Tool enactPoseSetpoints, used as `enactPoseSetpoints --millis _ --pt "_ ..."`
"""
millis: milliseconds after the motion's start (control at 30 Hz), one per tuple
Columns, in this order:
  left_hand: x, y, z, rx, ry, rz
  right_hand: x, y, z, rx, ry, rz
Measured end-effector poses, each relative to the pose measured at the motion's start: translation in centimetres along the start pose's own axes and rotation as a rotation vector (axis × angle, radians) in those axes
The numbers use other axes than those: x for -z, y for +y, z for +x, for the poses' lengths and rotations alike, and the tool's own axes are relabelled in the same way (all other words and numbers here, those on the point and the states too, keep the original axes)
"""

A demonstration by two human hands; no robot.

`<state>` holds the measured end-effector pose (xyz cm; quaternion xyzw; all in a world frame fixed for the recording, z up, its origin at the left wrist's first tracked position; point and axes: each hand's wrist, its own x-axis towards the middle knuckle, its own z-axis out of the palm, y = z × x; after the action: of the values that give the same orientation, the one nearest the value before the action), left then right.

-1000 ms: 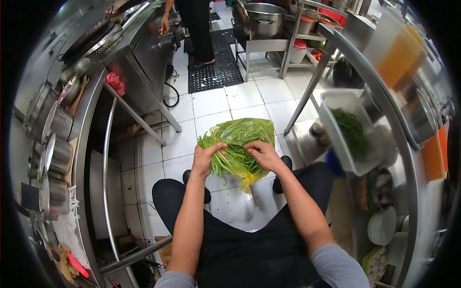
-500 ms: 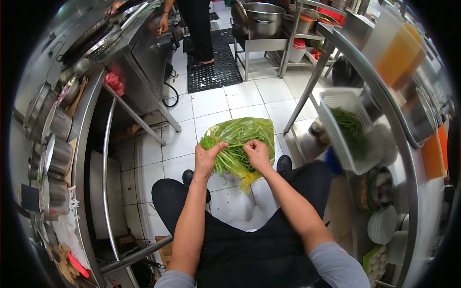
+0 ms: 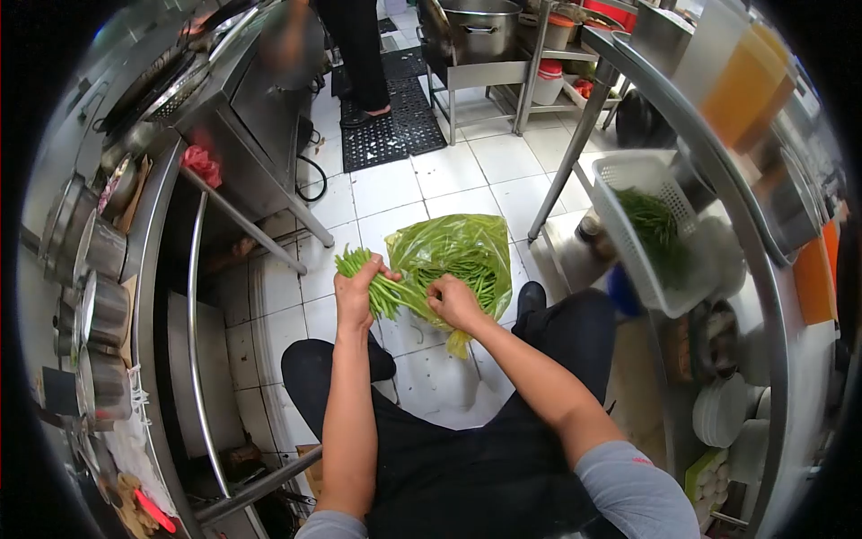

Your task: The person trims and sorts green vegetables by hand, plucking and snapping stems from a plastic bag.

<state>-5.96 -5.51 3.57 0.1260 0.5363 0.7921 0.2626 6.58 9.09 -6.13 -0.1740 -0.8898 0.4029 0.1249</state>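
Observation:
My left hand [image 3: 356,292] is closed around a bunch of long, thin green beans [image 3: 388,295], held at the left side of a yellow-green plastic bag [image 3: 446,235]. The bag stands open on the floor between my feet, and more green beans [image 3: 476,274] lie inside it. My right hand [image 3: 456,304] is over the near side of the bag's opening with its fingers pinched at the tail ends of the beans. Its fingertips are partly hidden. A gathered corner of the bag [image 3: 458,345] hangs below my right wrist.
A white perforated basket [image 3: 620,260] with greens sits on the metal shelf at right. Pots [image 3: 106,305] line the steel counter at left. Ahead, another person [image 3: 357,63] stands on a black rubber mat [image 3: 395,126], near a large pot [image 3: 480,36].
My left hand has moved left with the bunch, away from the bag. My right hand has shifted slightly left and down. The bag's mouth and the beans inside show more.

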Motion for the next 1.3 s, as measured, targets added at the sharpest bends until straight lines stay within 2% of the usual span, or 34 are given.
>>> enactPoseSetpoints --millis 67,167,200,267,467,533,633,667,700,733,767,800,867,900,933,1000,1267,1300 --pt "-0.6 0.0 -0.1 0.003 0.01 0.107 0.6 0.3 0.2 -0.041 0.021 0.034" --pt "-0.9 -0.7 -0.2 -0.125 -0.055 0.462 2.4 0.2 0.3 -0.104 0.048 0.14" --pt "-1.2 -1.1 -0.4 -0.128 -0.05 0.46 3.4 -0.1 0.3 -0.099 0.045 0.137" --pt "-2.0 -2.3 -0.7 -0.256 -0.129 0.674 5.5 -1.1 0.1 -0.045 0.063 0.0" --pt "-4.0 -4.1 -1.6 -0.36 -0.302 0.955 8.4 -3.3 -1.0 -0.025 0.092 0.114" --pt "-4.7 -3.4 -2.0 -0.377 -0.302 0.924 8.3 -3.5 -1.2 0.096 0.175 0.038" --pt "-4.8 -2.9 -2.3 -0.273 -0.291 0.883 7.8 -3.3 -1.0 -0.009 0.306 0.163" --pt "-4.1 -3.6 -1.8 -0.15 -0.269 0.703 7.7 -2.8 -0.8 -0.016 0.313 0.162" --pt "-3.9 -3.5 -1.8 -0.027 -0.242 0.522 7.7 -2.5 -0.5 -0.049 0.295 0.223" --pt "-3.7 -3.3 -1.7 -0.026 -0.245 0.521 7.8 -2.3 -0.2 -0.079 0.275 0.284" --pt "-3.3 -3.0 -1.5 0.021 -0.237 0.349 8.3 -1.9 -0.1 -0.12 0.11 0.156" --pt "-3.3 -2.3 -1.5 0.066 -0.227 0.178 7.9 -1.5 -0.2 -0.118 0.111 0.156" --pt "-3.3 -1.3 -1.5 0.121 -0.187 0.084 6.7 -0.6 -0.4 -0.119 0.011 0.307" --pt "-3.1 -1.1 -1.5 0.133 -0.199 0.01 7.3 -1.7 -0.6 -0.165 -0.136 0.513" --pt "-2.9 -1.1 -1.4 0.145 -0.209 -0.067 7.3 -2.1 -0.6 -0.167 -0.137 0.51" --pt "-2.7 -1.4 -1.3 0.148 -0.219 -0.072 7.2 -2.7 -0.8 -0.2 -0.315 0.732" --pt "-2.4 -0.9 -1.3 0.027 -0.173 -0.022 6.2 -1.5 -0.7 -0.166 -0.236 0.644" --pt "-2.3 -1.1 -1.1 0.03 -0.174 -0.024 6.1 -1.9 -0.7 -0.154 -0.099 0.508"
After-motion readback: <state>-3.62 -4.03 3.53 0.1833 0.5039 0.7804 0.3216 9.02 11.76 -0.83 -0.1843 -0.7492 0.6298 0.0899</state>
